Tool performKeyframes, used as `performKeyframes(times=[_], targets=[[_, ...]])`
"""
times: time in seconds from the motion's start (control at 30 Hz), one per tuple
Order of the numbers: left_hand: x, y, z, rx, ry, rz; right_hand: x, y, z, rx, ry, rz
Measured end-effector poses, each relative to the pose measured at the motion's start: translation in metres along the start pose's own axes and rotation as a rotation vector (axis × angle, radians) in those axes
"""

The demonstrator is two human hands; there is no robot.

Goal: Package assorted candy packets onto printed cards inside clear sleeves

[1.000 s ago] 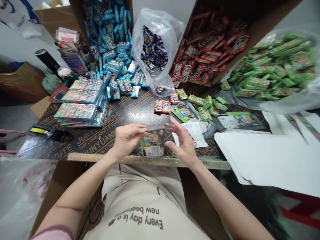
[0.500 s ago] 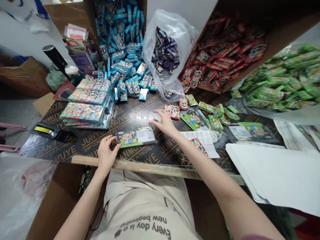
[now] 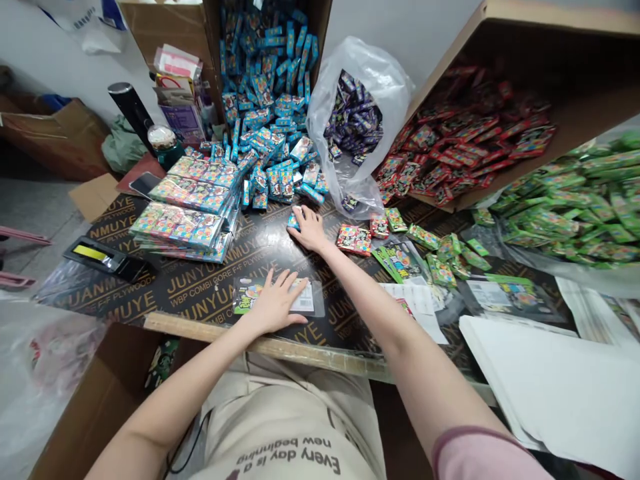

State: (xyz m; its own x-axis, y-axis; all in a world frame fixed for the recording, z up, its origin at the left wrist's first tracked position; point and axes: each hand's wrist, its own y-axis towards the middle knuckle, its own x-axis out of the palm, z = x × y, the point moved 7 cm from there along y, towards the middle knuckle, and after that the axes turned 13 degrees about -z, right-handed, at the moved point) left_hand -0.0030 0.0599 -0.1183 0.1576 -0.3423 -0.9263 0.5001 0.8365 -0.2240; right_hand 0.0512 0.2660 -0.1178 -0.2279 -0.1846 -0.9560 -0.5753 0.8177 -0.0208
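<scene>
Pressing: left hand [image 3: 273, 303] flat, fingers spread, on slippery clear sleeve [image 3: 245, 297] | right hand [image 3: 309, 230] over blue box [image 3: 293, 220], closure unclear | likely light, stiff; pinch long edges.

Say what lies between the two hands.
Only bare black board between the left hand and the right hand, seen in the head view.

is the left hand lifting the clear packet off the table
No, the left hand lies flat on the clear packet, which rests on the table.
</scene>
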Motion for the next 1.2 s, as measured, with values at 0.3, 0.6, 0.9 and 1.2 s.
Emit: performKeyframes(times=[0.3,0.6,0.9,1.2], targets=[[-0.021,-0.013,-0.016,-0.17,-1.155,0.425,-0.04,-0.16,-0.035,-0.237,0.455,0.254],[-0.025,-0.003,0.032,-0.099,-1.624,0.302,-0.06,-0.235,-0.043,-0.278,0.36,0.279],[-0.03,-0.019,0.005,-0.01,-0.302,0.114,-0.046,-0.242,-0.02,-0.193,0.315,0.299],[-0.017,-0.026,0.01,0.071,-0.105,0.105,-0.011,-0.237,-0.044,-0.285,0.242,-0.021]])
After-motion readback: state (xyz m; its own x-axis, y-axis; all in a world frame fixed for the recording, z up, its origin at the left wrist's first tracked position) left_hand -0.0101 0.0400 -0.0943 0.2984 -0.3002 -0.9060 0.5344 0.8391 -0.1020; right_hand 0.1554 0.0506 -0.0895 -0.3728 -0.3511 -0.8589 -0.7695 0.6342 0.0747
